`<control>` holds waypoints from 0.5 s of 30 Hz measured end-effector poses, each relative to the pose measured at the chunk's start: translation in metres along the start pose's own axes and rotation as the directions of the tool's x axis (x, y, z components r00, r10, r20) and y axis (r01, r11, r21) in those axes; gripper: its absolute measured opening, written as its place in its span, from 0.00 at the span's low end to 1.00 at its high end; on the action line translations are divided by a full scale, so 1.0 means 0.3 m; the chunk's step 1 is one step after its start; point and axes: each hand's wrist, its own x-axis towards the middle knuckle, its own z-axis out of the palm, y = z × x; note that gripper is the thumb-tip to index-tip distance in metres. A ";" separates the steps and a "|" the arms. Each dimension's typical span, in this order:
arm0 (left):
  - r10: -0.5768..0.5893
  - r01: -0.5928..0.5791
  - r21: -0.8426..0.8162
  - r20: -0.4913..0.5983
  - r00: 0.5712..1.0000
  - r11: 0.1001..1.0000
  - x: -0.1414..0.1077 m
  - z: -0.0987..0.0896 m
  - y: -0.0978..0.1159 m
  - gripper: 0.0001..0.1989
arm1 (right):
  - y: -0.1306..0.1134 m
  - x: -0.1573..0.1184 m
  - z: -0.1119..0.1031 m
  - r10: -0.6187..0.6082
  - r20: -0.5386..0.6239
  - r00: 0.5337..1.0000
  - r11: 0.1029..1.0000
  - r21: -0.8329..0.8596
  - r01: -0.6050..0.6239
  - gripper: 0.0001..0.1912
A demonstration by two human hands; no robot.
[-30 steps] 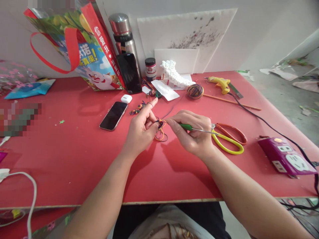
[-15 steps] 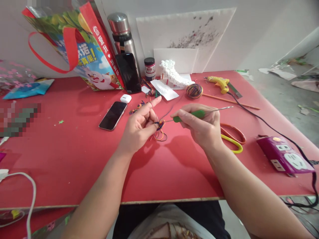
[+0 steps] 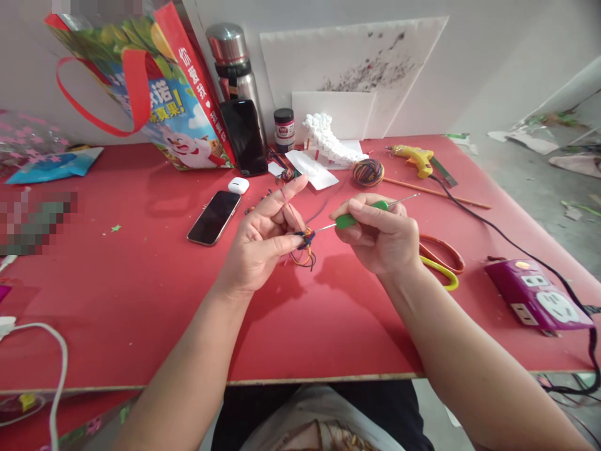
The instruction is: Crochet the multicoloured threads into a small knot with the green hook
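My left hand (image 3: 270, 235) pinches a small piece of multicoloured crochet work (image 3: 307, 238), with its index finger raised and a strand of yarn running over it. Loose orange and dark yarn ends dangle below the piece. In my right hand (image 3: 380, 232) is a crochet hook (image 3: 346, 220) with a green handle and a thin metal shaft at each end. Its left tip reaches the crochet work; the other end sticks out past my knuckles. A thread leads back toward a ball of variegated yarn (image 3: 368, 172) behind my hands.
On the red table (image 3: 154, 326) lie a phone (image 3: 214, 217), an earbud case (image 3: 238, 185), scissors with orange and yellow handles (image 3: 441, 273), a yellow glue gun (image 3: 413, 160) and a purple power strip (image 3: 535, 295). A gift bag (image 3: 183, 125) and a steel flask (image 3: 230, 50) stand behind.
My right hand has turned, so the hook's handle sits at a different slant and its rear end sticks out less far. The left hand still pinches the crochet work.
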 end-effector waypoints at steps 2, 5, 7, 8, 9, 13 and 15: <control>0.005 -0.005 0.033 -0.004 1.000 0.999 -0.001 -0.002 -0.002 0.29 | 0.004 0.002 0.000 0.006 0.014 1.000 1.000 0.009 -0.006 0.12; 0.020 -0.019 0.066 -0.003 1.000 0.998 -0.004 -0.004 -0.007 0.28 | 0.005 0.003 0.000 0.025 0.020 0.999 0.999 0.022 -0.026 0.11; 0.028 -0.027 0.084 -0.012 1.000 0.996 -0.005 -0.005 -0.010 0.28 | 0.006 0.002 0.003 0.041 0.019 0.999 0.998 0.042 -0.042 0.11; 0.033 -0.031 0.092 -0.019 0.999 0.995 -0.005 -0.005 -0.011 0.28 | 0.006 0.000 0.005 0.047 0.022 0.999 0.997 0.053 -0.048 0.11; 0.039 -0.037 0.097 -0.028 0.999 0.995 -0.005 -0.005 -0.012 0.28 | 0.007 -0.001 0.008 0.051 0.029 0.998 0.997 0.061 -0.053 0.12; 0.057 -0.054 0.084 -0.038 0.998 0.995 -0.001 -0.002 -0.015 0.27 | 0.012 -0.012 0.020 0.065 0.076 0.995 0.994 0.086 -0.071 0.12; 0.060 -0.055 0.083 -0.051 0.997 0.995 0.002 0.002 -0.017 0.27 | 0.016 -0.018 0.022 0.066 0.089 0.994 0.993 0.091 -0.074 0.12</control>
